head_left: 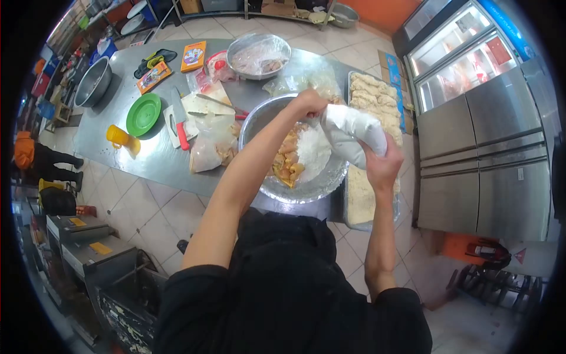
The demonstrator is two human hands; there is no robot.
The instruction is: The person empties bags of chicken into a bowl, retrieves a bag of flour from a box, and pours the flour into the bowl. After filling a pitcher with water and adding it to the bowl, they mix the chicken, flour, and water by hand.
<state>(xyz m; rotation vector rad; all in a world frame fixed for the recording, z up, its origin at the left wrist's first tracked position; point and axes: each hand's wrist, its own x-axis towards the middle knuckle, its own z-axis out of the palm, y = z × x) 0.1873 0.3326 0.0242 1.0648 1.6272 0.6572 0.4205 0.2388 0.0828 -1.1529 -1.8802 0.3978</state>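
- Bright light fills the room.
- White glare streaks the steel table (162, 168).
- The glass-fronted fridge (463, 68) glows inside.
- Fisheye edges curve into black.
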